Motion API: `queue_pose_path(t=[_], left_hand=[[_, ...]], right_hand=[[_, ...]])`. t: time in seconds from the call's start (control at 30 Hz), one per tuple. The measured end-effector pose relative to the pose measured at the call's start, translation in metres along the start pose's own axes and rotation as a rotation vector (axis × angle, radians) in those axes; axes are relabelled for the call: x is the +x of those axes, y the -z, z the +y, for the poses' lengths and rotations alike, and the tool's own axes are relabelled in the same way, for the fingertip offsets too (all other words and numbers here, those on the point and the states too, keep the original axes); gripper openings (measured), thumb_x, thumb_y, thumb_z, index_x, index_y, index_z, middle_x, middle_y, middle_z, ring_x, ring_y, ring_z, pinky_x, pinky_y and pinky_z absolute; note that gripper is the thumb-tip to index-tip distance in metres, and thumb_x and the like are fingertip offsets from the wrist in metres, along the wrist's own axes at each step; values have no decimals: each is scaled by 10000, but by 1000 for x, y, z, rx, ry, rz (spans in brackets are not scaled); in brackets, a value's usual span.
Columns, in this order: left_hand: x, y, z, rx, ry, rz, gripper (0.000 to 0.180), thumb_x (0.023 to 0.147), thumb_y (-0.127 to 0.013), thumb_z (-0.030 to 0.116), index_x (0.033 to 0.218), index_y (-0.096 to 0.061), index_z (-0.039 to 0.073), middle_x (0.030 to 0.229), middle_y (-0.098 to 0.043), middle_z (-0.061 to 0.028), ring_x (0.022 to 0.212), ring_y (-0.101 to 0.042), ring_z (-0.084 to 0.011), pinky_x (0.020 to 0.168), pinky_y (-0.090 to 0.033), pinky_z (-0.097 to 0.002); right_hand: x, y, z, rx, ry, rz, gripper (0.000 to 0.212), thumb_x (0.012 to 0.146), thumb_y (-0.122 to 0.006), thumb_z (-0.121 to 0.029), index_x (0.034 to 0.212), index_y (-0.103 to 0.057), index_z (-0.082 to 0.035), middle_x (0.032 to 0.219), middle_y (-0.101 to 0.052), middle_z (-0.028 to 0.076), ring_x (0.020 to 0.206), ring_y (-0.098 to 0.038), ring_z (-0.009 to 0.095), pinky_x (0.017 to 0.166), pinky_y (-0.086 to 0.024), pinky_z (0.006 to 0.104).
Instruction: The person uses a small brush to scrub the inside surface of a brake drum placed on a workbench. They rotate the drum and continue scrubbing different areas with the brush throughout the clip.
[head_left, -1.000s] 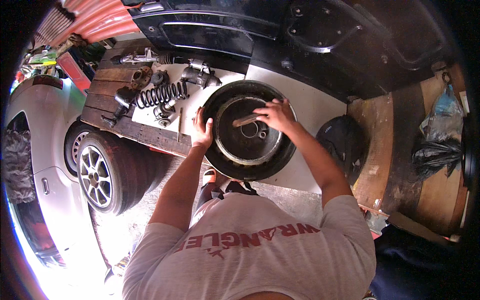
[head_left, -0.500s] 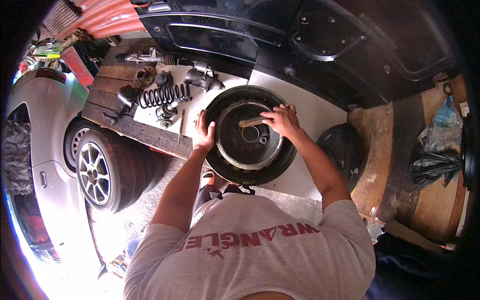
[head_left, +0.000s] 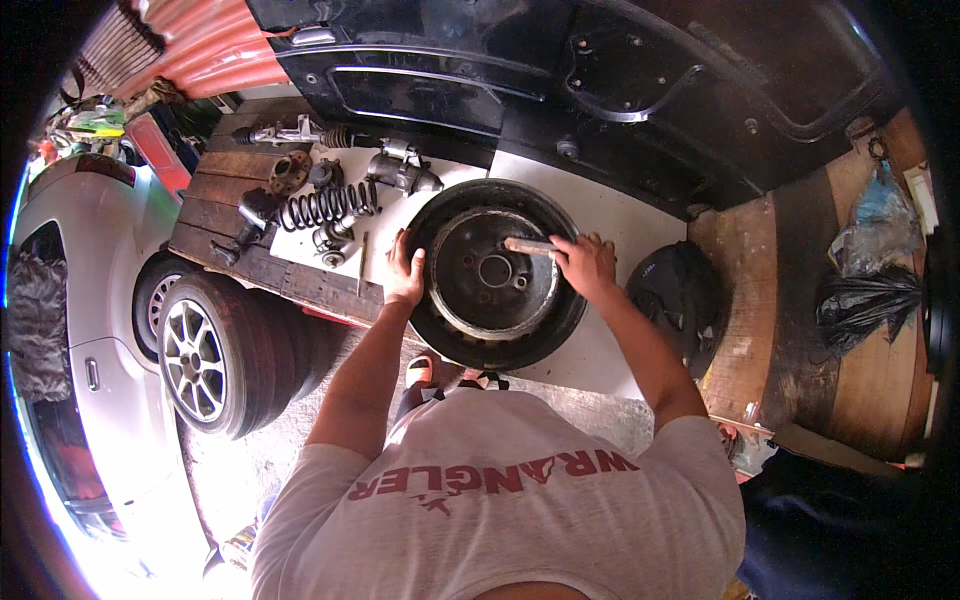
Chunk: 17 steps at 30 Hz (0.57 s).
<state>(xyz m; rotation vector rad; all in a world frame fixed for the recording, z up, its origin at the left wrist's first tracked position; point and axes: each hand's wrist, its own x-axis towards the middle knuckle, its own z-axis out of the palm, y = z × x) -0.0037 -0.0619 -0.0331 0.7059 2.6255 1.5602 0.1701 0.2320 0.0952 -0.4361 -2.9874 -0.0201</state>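
Observation:
A dark steel wheel rim [head_left: 470, 345] lies flat on the white board, its round centre hole and bolt holes facing up. My left hand [head_left: 404, 272] rests against its left edge, fingers stretched out and thumb apart. At the upper right of the wheel, my right hand [head_left: 590, 264] is closed around a short brown stick-shaped tool [head_left: 528, 246]. The tool's far end reaches over the inner dish, above the centre hole. Whether that end touches the metal, I cannot tell.
Left of the wheel lie a coil-spring shock absorber [head_left: 330, 207], a starter-like motor [head_left: 403, 172] and a thin rod [head_left: 361, 263]. A black cap [head_left: 678, 300] sits at right. Stacked tyres [head_left: 232, 350] stand below left, beside a pale car [head_left: 120, 400]. A black panel [head_left: 430, 95] rises behind.
My right hand has shifted right and slightly down, drawing the tool toward the wheel's right side. My left hand stays at the left edge. The whole view has shifted slightly.

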Motion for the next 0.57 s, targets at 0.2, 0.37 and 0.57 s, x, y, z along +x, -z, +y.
queue_pose_path(t=[0.2,0.37,0.57], left_hand=[[2,2,1,2,25,-13,648,961,-436,487,1411,-368,25,1450,-379,-210,1328,-353,-391,1114,-260,-466],[2,1,-2,-51,35,10,605,984,-411,449,1422,-350,36,1439,-391,-211,1329,-353,-387,1116,-259,-460],[9,12,-28,-497,155,-126,652,972,-419,522,1459,-307,102,1457,-400,-161,1363,-316,-377,1130,-241,-444]], right_hand=[[-45,-24,-31,225,-184,-183,342,903,-600,-334,1223,-625,-218,901,-649,139,891,-626,334,736,-486,494],[-68,-50,-45,539,-177,-111,428,941,-546,-256,1345,-513,-116,1063,-616,253,970,-618,390,822,-495,467],[-70,-50,-69,869,-369,-11,486,904,-605,-154,1370,-482,-86,1261,-570,243,1164,-579,314,978,-439,367]])
